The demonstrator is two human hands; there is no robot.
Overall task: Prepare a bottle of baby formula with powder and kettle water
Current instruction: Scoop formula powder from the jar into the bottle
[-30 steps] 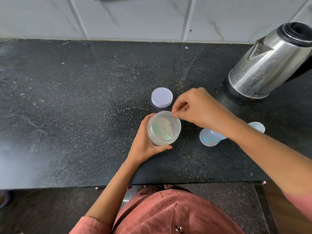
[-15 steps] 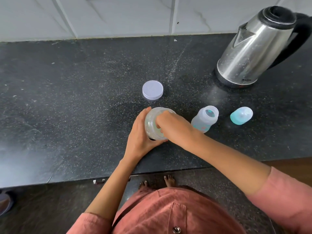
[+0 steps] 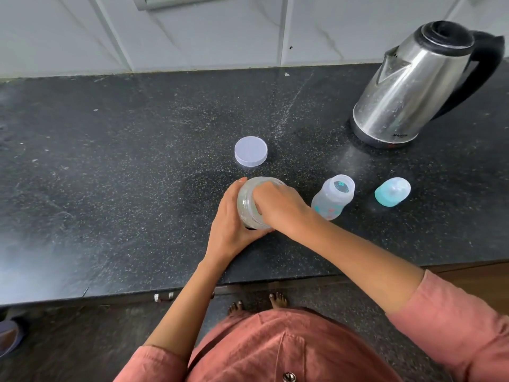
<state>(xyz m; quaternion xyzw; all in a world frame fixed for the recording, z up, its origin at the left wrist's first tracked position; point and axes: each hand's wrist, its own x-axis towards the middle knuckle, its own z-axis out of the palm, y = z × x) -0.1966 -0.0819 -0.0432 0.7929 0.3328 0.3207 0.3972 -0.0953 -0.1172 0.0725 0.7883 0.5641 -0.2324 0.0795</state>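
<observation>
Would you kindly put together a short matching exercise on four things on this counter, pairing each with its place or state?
Things:
1. powder jar
2. white lid
3. baby bottle
4. kettle

Places or states:
A. open-topped, standing between the jar and the teal cap
B. at the far right, near the wall
C. gripped by the left hand, with the right hand reaching into its mouth
D. lying alone on the counter just behind the jar

Pairs: 1-C, 2-D, 3-A, 4-B

Illegible brand mark on kettle [image 3: 413, 86]
</observation>
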